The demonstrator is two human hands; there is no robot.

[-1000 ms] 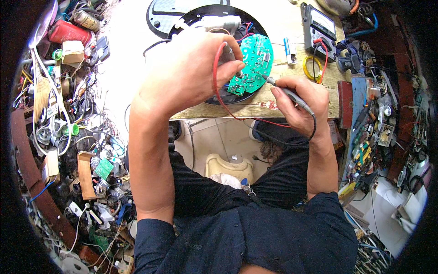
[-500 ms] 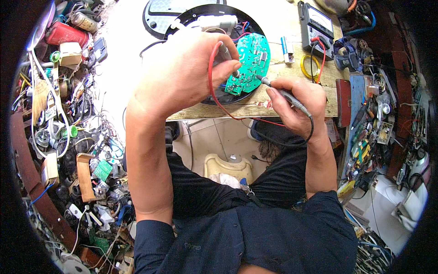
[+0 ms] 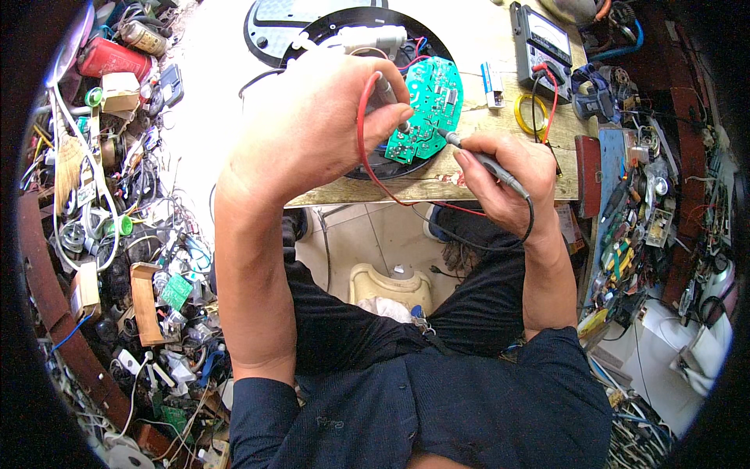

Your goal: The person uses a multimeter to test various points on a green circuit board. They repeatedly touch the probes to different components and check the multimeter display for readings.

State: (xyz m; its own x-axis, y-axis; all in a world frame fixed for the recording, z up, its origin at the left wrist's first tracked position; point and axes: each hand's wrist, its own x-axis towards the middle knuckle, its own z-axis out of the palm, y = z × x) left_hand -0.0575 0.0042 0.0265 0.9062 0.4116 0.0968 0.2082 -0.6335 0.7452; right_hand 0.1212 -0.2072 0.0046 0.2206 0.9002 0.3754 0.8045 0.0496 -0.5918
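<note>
A green circuit board (image 3: 434, 100) rests tilted over the near right side of a round black housing (image 3: 320, 25) with wires and a white part inside. My left hand (image 3: 312, 117) is closed on a grey test probe (image 3: 385, 90) with a red lead, its tip at the board's left part. In my right hand (image 3: 512, 173) is a second grey test probe (image 3: 492, 166) with a black lead, its tip at the board's lower right. Whether either tip touches a solder joint is too small to tell. Both leads belong to an analog multimeter (image 3: 541, 51) at the table's far right.
On the wooden table (image 3: 500, 187) lie a small blue-and-white box (image 3: 492, 84) and a yellow tape roll (image 3: 530, 115). A grey round cover (image 3: 273, 31) sits behind the housing. Heaped parts and cables crowd the left; tools line the right. A cream bin (image 3: 391, 285) stands below.
My right hand and its probe have shifted very slightly to the left. My left hand and the board stay in place.
</note>
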